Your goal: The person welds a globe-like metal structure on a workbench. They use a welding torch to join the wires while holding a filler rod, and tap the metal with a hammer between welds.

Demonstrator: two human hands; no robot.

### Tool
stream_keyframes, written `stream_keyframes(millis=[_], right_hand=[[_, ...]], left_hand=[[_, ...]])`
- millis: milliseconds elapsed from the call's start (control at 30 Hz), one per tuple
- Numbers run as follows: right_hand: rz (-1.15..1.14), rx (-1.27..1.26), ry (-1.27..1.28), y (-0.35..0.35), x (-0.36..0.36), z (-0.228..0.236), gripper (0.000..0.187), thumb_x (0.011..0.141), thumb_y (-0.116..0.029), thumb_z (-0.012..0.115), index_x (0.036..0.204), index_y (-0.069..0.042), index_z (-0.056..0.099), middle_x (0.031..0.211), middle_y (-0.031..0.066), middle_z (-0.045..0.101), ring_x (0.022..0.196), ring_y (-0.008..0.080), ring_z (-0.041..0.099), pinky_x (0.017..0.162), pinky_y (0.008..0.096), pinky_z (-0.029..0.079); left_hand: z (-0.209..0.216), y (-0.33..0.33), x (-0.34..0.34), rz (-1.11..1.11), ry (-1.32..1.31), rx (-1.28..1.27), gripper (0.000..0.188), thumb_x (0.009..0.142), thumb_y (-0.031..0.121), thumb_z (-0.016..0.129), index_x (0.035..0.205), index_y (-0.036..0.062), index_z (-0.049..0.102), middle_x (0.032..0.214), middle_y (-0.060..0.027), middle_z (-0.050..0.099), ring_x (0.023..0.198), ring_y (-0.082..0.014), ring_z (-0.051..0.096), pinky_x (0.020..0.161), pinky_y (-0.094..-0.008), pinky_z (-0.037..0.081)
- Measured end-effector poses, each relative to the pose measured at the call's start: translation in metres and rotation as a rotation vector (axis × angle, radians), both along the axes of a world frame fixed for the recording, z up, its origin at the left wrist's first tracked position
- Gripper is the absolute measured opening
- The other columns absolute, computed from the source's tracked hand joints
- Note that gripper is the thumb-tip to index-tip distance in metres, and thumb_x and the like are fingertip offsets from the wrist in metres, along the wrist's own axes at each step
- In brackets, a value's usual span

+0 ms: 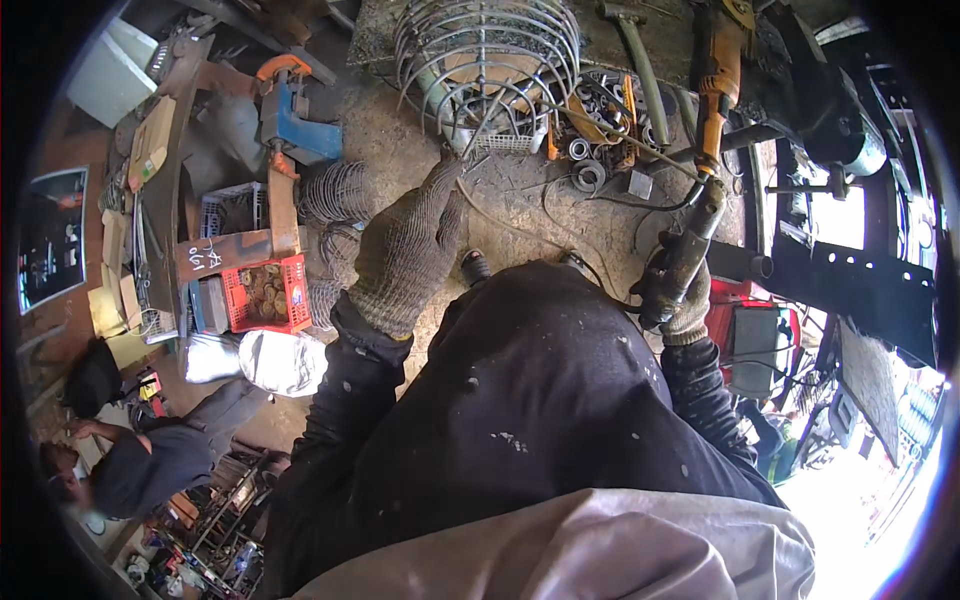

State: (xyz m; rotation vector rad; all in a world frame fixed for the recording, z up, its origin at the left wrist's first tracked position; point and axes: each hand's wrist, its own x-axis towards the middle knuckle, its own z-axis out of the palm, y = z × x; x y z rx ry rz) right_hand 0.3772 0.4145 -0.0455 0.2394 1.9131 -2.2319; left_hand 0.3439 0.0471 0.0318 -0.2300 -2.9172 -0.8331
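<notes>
With left hand [408,258] nearly closed, reaches to wire cage [483,52] at table's [373,32] near edge — cannot tell if gripping; with right hand [692,302], curls round dark metal tool [690,247]. Expect springy wires, best taken by a rib — and a rigid, weighty tool.

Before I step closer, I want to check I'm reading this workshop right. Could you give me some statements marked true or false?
1. The left hand and right hand are gloved. True.
2. The right hand is empty. False: it holds a metal tool.
3. The hammer lies left of the wire cage. False: it lies to the right.
4. A red crate shows left of the left hand. True.
</notes>
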Motion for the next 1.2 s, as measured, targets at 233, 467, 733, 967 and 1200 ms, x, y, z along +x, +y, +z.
stream_keyframes(millis=[233,467,733,967,1200], right_hand=[[-0.041,-0.094,-0.076,-0.001,-0.013,-0.005,0.038,0.101,-0.013,0.056,0.136,0.002,0.051,0.090,0.0079,0.065,0.075,0.0167,0.066,0.063,0.0323,0.057],[-0.121,-0.857,-0.388,0.025,-0.028,-0.024,0.050,0.105,-0.041,0.042,0.146,-0.013,0.047,0.085,0.0076,0.057,0.060,0.0201,0.055,0.047,0.0334,0.048],[-0.055,-0.527,-0.195,0.003,-0.049,-0.021,0.051,0.104,-0.043,0.042,0.144,-0.011,0.047,0.087,0.0067,0.058,0.063,0.0205,0.057,0.050,0.0346,0.049],[0.008,-0.582,-0.195,0.001,-0.054,-0.021,0.052,0.104,-0.045,0.042,0.143,-0.010,0.046,0.088,0.0058,0.058,0.065,0.0209,0.058,0.053,0.0357,0.051],[0.044,-1.046,-0.370,0.024,-0.049,-0.026,0.053,0.104,-0.047,0.041,0.141,-0.009,0.046,0.089,0.0050,0.059,0.068,0.0213,0.060,0.056,0.0369,0.053]], left_hand=[[-0.009,-0.003,-0.004,-0.010,0.126,0.014,0.045,0.095,0.014,0.063,0.140,0.0125,0.056,0.089,-0.0176,0.070,0.080,-0.0367,0.069,0.069,-0.0465,0.055],[-0.002,0.002,0.012,0.053,-0.051,0.210,0.048,0.094,0.017,0.062,0.142,0.0137,0.055,0.090,-0.0201,0.069,0.077,-0.0369,0.069,0.066,-0.0483,0.053],[-0.004,0.008,0.017,0.094,-0.007,0.071,0.051,0.096,0.019,0.060,0.146,0.0174,0.051,0.099,-0.0163,0.071,0.076,-0.0354,0.069,0.065,-0.0473,0.056],[-0.030,0.012,0.023,0.159,0.071,0.053,0.051,0.096,0.017,0.063,0.145,0.0193,0.052,0.101,-0.0151,0.071,0.075,-0.0341,0.069,0.061,-0.0458,0.054],[-0.009,0.014,0.017,0.246,-0.079,0.040,0.035,0.096,0.022,0.059,0.129,0.0150,0.064,0.100,-0.0170,0.072,0.086,-0.0359,0.071,0.073,-0.0480,0.055]])
